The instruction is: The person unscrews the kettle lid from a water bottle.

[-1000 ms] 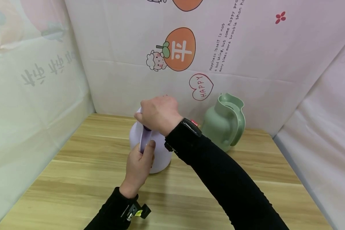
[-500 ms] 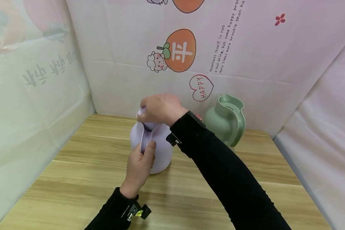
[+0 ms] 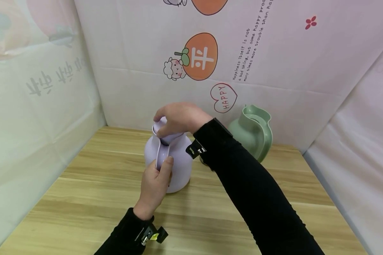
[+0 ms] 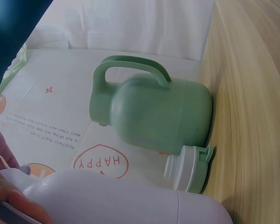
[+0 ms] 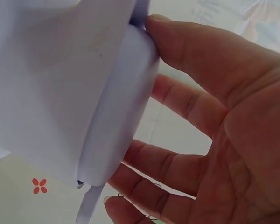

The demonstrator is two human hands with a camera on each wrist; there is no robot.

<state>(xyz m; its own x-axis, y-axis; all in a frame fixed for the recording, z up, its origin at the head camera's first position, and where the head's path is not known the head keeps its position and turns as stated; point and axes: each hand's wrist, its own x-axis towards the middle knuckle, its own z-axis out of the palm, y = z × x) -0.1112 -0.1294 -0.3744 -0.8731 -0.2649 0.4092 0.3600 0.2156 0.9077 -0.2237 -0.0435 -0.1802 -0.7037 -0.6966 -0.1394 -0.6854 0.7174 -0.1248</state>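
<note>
A lilac thermos jug [image 3: 180,166] stands upright on the wooden table, its handle facing me. My left hand [image 3: 154,182] grips that handle, thumb lying along its upper side. At the jug's mouth sits a lilac lid [image 5: 119,109], seen from close by in the right wrist view. Around the lid's edge bend the thumb and fingers of my right hand [image 3: 182,117], with the palm apart from it. Part of the lid is hidden under that hand in the head view.
A green thermos jug [image 4: 151,112] stands upright at the back right. Beside it on the table [image 3: 92,198] lies a green and white stopper [image 4: 184,169], mostly behind my right arm in the head view. Printed white cloth [image 3: 131,95] encloses the back and sides.
My right hand has turned on the lid, its wrist shifting right and its fingers spreading, so more of the lid shows. The left hand keeps its grip on the handle.
</note>
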